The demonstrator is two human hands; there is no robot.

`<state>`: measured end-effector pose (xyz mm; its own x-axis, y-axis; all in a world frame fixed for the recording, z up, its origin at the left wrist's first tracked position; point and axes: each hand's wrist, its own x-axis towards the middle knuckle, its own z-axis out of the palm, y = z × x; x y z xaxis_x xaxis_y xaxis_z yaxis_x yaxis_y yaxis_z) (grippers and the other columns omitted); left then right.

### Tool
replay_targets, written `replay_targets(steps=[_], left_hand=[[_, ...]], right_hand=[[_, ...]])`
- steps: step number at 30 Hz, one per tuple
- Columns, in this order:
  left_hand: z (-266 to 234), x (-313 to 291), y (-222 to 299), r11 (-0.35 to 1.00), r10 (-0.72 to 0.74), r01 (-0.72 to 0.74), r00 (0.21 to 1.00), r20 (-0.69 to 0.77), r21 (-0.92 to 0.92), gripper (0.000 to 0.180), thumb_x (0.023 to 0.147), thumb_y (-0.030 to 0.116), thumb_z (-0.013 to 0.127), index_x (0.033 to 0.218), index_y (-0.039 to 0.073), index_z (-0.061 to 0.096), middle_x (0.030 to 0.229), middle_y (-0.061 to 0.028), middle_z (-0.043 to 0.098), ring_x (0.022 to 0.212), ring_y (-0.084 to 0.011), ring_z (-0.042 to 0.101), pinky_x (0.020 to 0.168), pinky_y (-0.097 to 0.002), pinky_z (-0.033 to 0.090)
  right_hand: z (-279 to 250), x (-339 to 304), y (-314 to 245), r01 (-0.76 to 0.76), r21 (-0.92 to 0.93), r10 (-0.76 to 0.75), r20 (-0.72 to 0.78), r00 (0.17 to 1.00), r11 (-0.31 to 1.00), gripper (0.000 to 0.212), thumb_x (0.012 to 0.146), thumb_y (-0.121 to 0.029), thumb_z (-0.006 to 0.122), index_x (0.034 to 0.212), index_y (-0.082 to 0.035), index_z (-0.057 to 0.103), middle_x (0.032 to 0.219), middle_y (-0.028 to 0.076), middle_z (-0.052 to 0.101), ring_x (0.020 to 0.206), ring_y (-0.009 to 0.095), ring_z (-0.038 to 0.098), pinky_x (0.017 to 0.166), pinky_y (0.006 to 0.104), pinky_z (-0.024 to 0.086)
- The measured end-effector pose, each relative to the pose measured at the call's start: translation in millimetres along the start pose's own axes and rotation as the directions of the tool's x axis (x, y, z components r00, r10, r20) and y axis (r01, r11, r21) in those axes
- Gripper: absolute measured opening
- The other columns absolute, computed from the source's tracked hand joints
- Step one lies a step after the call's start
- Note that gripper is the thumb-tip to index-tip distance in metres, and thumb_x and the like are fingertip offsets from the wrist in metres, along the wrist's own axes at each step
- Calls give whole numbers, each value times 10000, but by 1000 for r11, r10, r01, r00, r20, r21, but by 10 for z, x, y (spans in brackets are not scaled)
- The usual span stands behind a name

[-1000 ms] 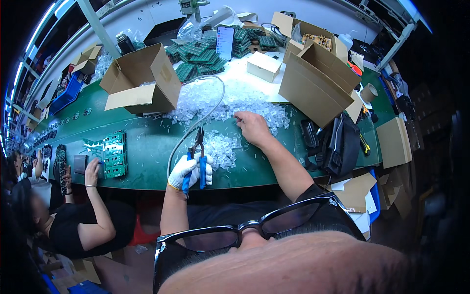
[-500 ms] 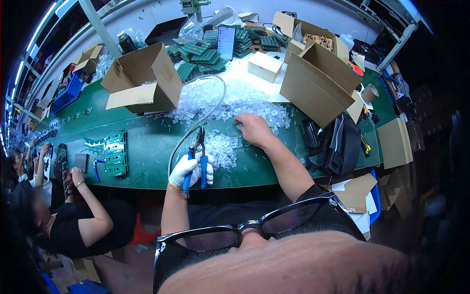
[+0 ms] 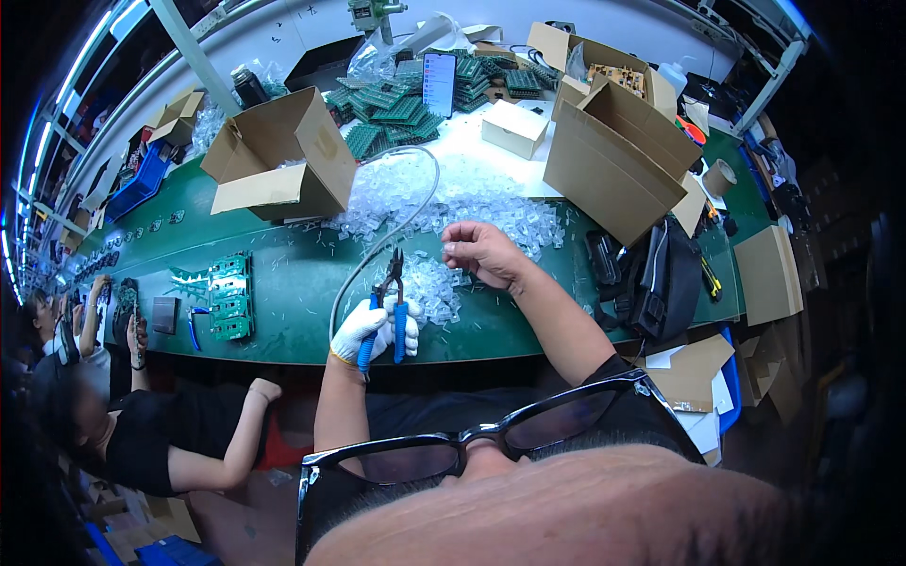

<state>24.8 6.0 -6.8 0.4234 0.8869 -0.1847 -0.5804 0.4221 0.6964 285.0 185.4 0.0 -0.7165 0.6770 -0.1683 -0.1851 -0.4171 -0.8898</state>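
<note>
My left hand (image 3: pixel 357 332), in a white glove, is closed around blue-handled cutting pliers (image 3: pixel 399 330). Their jaws point away from me and stand slightly apart. My bare right hand (image 3: pixel 489 257) hovers between the large heap of clear plastic pieces (image 3: pixel 491 212) and a smaller pile of clear pieces (image 3: pixel 434 288). Its fingers are curled with the thumb near the fingertips; whatever they may pinch is too small to make out. A grey tube (image 3: pixel 351 275) arches from beside the pliers over the heap.
An open cardboard box (image 3: pixel 326 156) stands left of the heap, another box (image 3: pixel 609 170) right. Behind lie green circuit boards (image 3: pixel 396 108), a phone (image 3: pixel 439 83) and a white box (image 3: pixel 512 130). A black bag (image 3: pixel 665 283) sits at right. A co-worker (image 3: pixel 142 434) sits at left.
My right hand has lifted off the edge of the large heap and turned, its fingers curling inward. My left hand keeps the pliers nearly in place. The co-worker's near arm has dropped from the table.
</note>
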Motion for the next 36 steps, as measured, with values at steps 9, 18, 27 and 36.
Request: replay_targets(steps=[9, 18, 27, 36], left_hand=[[266, 28, -12, 969, -33, 74, 984, -176, 234, 635, 911, 391, 829, 1306, -76, 656, 988, -138, 757, 834, -223, 755, 794, -401, 650], [308, 29, 10, 942, -54, 130, 969, -240, 310, 666, 894, 419, 844, 1288, -82, 653, 972, -143, 751, 830, -250, 757, 785, -416, 651], [427, -6, 72, 927, -75, 186, 943, -325, 327, 457, 922, 302, 827, 1180, -52, 699, 860, -102, 732, 704, -209, 722, 660, -359, 628], [287, -11, 6, 989, 48, -15, 974, -220, 146, 490, 954, 302, 798, 1240, -72, 663, 903, -108, 724, 737, -217, 716, 667, -382, 627]], right_hand=[[243, -63, 155, -33, 173, 37, -17, 999, 984, 212, 966, -118, 813, 1129, -46, 697, 1021, 48, 734, 917, 183, 755, 819, 310, 627], [396, -126, 129, 63, 69, -58, -76, 995, 996, 147, 979, -73, 782, 1095, -18, 711, 957, 52, 748, 858, 152, 753, 770, 286, 619], [385, -151, 60, 103, -55, -107, -66, 992, 993, 120, 954, -63, 797, 1037, 1, 738, 907, 59, 754, 823, 139, 741, 755, 294, 625], [361, -161, 60, 190, -720, -291, -17, 957, 668, 137, 903, -123, 832, 993, -34, 781, 881, 62, 759, 803, 140, 717, 716, 307, 558]])
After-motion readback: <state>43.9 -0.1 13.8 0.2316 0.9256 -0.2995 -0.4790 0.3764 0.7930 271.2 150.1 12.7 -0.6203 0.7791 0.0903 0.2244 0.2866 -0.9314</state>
